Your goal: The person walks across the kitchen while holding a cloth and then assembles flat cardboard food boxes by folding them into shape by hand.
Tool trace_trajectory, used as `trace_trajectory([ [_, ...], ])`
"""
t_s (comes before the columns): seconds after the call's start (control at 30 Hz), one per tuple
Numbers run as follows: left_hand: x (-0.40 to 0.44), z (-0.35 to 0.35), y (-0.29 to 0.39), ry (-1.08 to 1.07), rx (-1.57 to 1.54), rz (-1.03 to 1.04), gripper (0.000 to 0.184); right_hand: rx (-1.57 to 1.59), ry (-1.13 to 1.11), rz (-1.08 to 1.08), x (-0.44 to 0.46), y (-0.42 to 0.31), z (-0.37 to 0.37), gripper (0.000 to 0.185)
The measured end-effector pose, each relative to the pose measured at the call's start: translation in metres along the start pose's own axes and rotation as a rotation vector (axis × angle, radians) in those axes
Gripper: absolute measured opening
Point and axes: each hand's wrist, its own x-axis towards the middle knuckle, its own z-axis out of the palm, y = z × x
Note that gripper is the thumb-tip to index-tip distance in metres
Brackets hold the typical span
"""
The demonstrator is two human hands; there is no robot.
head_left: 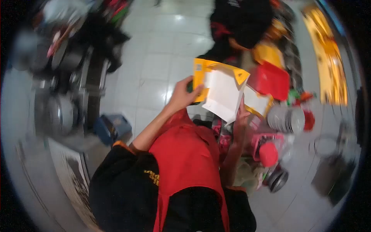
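Note:
A yellow cardboard food box (224, 92), white on the inside, is tilted up in front of my red apron, its flaps partly folded. My left hand (184, 93) grips the left edge of the box, thumb over the yellow side panel. At the lower right side of the box, my right hand (242, 112) holds it from outside, with most of its fingers hidden behind the wall. Just right of that hand lies another yellow-and-white box (257, 101), next to a red plastic container (272, 81).
Stacked white bowls (284, 119), a pink basket (266, 141) and a red lid (268, 154) stand to the right. Another person (243, 23) in black is at the upper right. A blue-grey bin (113, 127) sits at left, near metal kitchen equipment (63, 114).

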Motion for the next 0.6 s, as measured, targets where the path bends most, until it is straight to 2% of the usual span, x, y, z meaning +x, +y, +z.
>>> trace_trajectory([
  [0.03,-0.003,-0.007,-0.009,0.056,0.057,0.004,0.038,0.069,-0.105,0.054,0.01,-0.02,0.027,0.098],
  [0.07,-0.011,-0.012,-0.016,0.081,0.074,-0.003,0.04,0.034,-0.18,0.037,0.013,-0.009,0.037,0.096],
  [0.1,-0.018,-0.017,-0.023,0.096,0.091,-0.016,0.042,-0.008,-0.26,-0.042,0.022,-0.011,0.054,0.091],
  [0.17,-0.03,-0.036,-0.042,0.155,0.179,0.084,0.043,-0.119,-0.393,-0.061,0.03,-0.01,0.092,0.085],
  [0.23,-0.043,-0.036,-0.054,0.188,0.202,0.021,0.04,-0.234,-0.507,-0.2,0.041,0.014,0.115,0.073],
  [0.27,-0.054,-0.044,-0.058,0.136,0.211,-0.104,0.033,-0.333,-0.625,-0.305,0.045,0.034,0.126,0.077],
  [0.3,-0.064,-0.048,-0.063,0.198,0.215,-0.117,0.033,-0.43,-0.728,-0.426,0.051,0.048,0.132,0.081],
  [0.33,-0.072,-0.046,-0.069,0.162,0.171,-0.167,0.03,-0.469,-0.799,-0.453,0.053,0.041,0.142,0.096],
  [0.37,-0.08,-0.041,-0.076,0.122,0.119,-0.207,0.027,-0.467,-0.845,-0.479,0.054,0.044,0.147,0.096],
  [0.4,-0.104,-0.116,-0.095,0.201,0.044,0.006,0.024,-0.569,-0.943,-0.506,0.043,0.008,0.236,0.101],
  [0.43,-0.117,-0.13,-0.103,0.318,-0.03,0.064,0.025,-0.635,-1.032,-0.552,0.041,0.005,0.261,0.106],
  [0.53,-0.17,-0.167,-0.112,0.465,-0.108,-0.073,0.027,-0.564,-1.215,-0.597,0.034,0.012,0.319,0.109],
  [0.6,-0.191,-0.182,-0.103,0.486,0.186,-0.248,0.03,-0.445,-1.344,-0.512,0.037,0.019,0.347,0.108],
])
